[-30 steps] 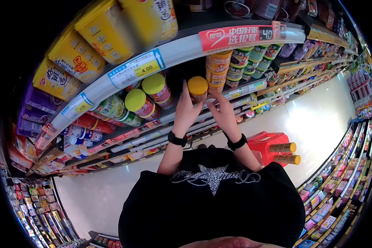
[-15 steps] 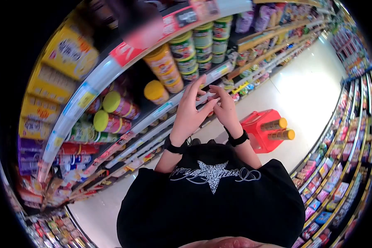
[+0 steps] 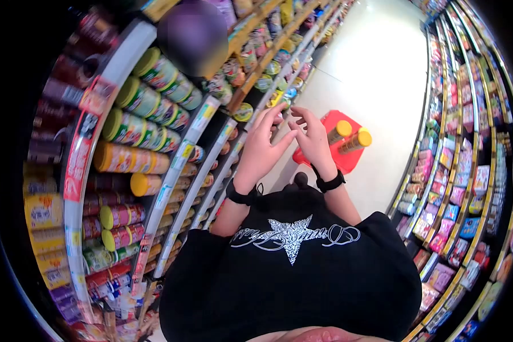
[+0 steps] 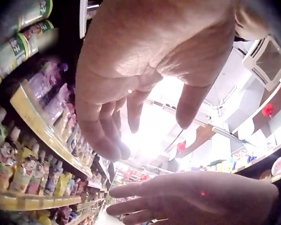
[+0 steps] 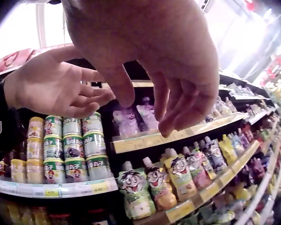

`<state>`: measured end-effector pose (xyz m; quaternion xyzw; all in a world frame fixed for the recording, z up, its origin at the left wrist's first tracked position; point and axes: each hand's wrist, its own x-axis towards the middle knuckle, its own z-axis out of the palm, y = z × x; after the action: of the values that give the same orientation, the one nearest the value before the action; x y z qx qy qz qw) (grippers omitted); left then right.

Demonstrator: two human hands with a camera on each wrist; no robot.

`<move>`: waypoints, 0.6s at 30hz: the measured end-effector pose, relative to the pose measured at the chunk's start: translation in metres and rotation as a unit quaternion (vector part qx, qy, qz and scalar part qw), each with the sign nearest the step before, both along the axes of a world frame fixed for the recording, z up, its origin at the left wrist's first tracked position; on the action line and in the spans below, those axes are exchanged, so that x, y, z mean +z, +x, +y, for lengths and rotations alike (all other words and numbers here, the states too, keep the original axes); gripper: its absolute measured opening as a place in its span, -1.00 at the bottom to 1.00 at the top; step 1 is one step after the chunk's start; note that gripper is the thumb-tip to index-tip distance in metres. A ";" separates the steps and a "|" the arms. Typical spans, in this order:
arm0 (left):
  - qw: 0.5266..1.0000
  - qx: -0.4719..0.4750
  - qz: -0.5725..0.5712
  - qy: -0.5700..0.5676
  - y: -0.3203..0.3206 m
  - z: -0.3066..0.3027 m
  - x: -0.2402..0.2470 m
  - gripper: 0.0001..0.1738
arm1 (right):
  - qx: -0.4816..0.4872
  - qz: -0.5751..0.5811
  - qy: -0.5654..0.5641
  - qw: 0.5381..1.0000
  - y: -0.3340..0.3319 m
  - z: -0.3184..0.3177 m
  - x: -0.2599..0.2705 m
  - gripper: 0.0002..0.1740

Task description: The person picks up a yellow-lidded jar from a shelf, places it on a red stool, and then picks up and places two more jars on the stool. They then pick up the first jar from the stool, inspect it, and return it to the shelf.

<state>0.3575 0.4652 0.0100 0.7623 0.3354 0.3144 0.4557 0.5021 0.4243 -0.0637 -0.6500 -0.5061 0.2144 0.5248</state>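
My left hand (image 3: 260, 153) and right hand (image 3: 314, 143) are held up before the chest, close together, with nothing in them. The left wrist view shows the left palm with loosely bent fingers. In the right wrist view the right hand (image 5: 150, 51) has its fingers hanging softly curved. On the floor beyond the hands stands a red shopping basket (image 3: 353, 162). Two tall jars with yellow lids (image 3: 357, 142) stick up out of it. A short yellow-lidded can (image 3: 146, 184) stands at the shelf edge, left of the hands and apart from them.
Stacked green-lidded cans (image 3: 137, 130) and pink-labelled cans (image 3: 122, 215) fill the shelf on the left. Spouted drink pouches (image 5: 180, 171) line neighbouring shelves. A pale aisle floor (image 3: 376, 68) runs forward, with another stocked shelf (image 3: 447, 194) on the right.
Both hands have come away from the yellow-lidded can, which remains on the shelf. The view has turned right along the aisle, so the shelf shifts left and the basket lies ahead of the hands.
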 end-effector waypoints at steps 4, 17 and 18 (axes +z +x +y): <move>0.999 -0.043 0.004 -0.014 0.053 0.003 -0.012 -0.40 | -0.044 0.003 0.005 0.999 0.045 -0.013 -0.008 -0.60; 0.964 -0.128 0.150 -0.176 0.210 0.039 -0.221 -0.42 | -0.206 0.093 -0.198 0.954 0.176 -0.046 -0.148 -0.48; 0.961 -0.118 0.174 -0.177 0.216 0.040 -0.241 -0.39 | -0.213 0.089 -0.222 0.947 0.178 -0.047 -0.168 -0.45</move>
<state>0.5734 0.5051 -0.2307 0.7466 0.3675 0.0563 0.5517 0.6805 0.3769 -0.2316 -0.8209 -0.2465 0.2616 0.4437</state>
